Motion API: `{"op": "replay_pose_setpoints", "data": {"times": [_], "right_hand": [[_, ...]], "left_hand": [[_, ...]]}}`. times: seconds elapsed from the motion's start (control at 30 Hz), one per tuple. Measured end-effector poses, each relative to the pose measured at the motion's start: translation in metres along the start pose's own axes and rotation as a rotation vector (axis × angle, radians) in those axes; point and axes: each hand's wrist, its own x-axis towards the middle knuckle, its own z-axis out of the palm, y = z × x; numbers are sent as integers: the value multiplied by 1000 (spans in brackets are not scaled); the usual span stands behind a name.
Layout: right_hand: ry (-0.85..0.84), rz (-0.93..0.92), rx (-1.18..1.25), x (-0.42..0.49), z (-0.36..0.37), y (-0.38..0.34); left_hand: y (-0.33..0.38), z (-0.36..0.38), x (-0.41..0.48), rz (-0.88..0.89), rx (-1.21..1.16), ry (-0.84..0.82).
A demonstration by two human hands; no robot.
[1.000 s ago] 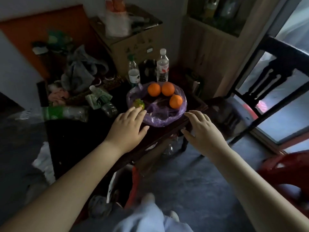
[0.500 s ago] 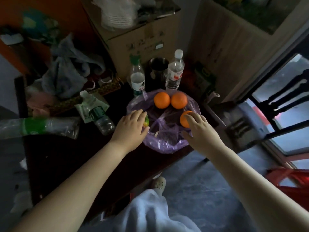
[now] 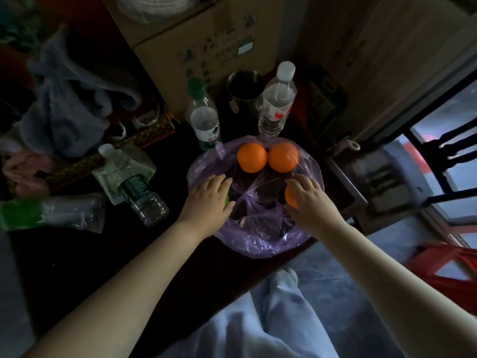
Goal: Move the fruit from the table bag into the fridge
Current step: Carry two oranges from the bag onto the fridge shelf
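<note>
Both grips are down in the bag and closed on fruit. I have the left grip [image 3: 206,200] curled over the green fruit [image 3: 226,200] at the left side of the purple bag [image 3: 265,241], fingers and thumb wrapped round it so that only a sliver of green shows. The right grip [image 3: 311,200] curls the same way over the near orange [image 3: 289,196] at the bag's right side. I cannot tell whether either fruit is off the plastic.

Close behind the bag stand a green-capped bottle [image 3: 204,120] and a white-capped bottle [image 3: 277,99], both upright, with a metal cup [image 3: 245,86] between them and a cardboard box [image 3: 206,42] further back. Left of my left wrist a clear bottle [image 3: 142,197] lies on its side on the dark tabletop [image 3: 103,254].

The bag lies spread open at the tabletop's near edge, slightly overhanging it. At its far rim sit the far-left orange [image 3: 251,157] and the far-right orange [image 3: 284,156], touching each other and apart from both grips.
</note>
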Motion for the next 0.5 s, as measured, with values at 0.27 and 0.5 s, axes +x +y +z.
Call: {"op": "replay_pose_setpoints", "data": {"times": [0.27,0.5], "right_hand": [[47,-75,-57,16,20,17],[48,-11,-22,19,20,29]], "left_hand": [[11,6,54,77,-60,31],[18,10,104,118,-59,48]]}}
